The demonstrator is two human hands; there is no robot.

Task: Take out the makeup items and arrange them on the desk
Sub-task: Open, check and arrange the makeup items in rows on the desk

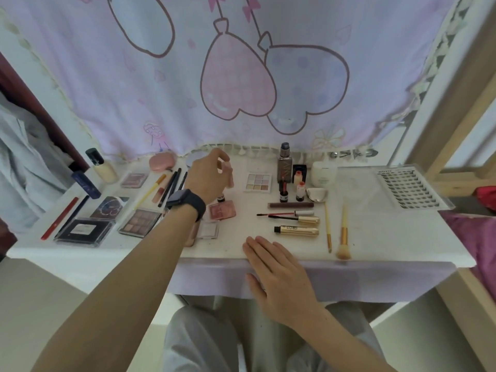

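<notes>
Left hand (206, 174) is out over the far-middle of the surface (362, 237), fingers curled round a pink tube (228, 175) held roughly upright. We can't tell if the tube base touches the surface. There's a dark watch (185, 204) on that wrist.

Right hand (279, 269) is flat with fingers straight and holds nothing. Its fingertips are over the near edge, centre-right, and we can't confirm contact.

Makeup items are already spread across the surface:
- Left side: red pencil (59, 218), black case (84, 232), brown palette (139, 222), blue tube (86, 183) and cream bottle (103, 167) at the far-left corner. The pink round case (162, 161) sits far, by the curtain hem.
- Centre: pink compact (222, 209) just near of the left hand, and pastel palette (258, 182) right of the pink tube.
- Right of centre: dark pump bottle (284, 162) and white jar (323, 174) at the far edge. Near of those lie a mascara wand (290, 218) and a gold tube (298, 230), lengthwise left to right.
- Further right: thin brush (328, 229) and fluffy brush (343, 237), side by side with heads toward us.
- Far right: clear lash tray (410, 189), well apart from the rest.

The balloon-print curtain (241, 76) hangs behind the surface.
</notes>
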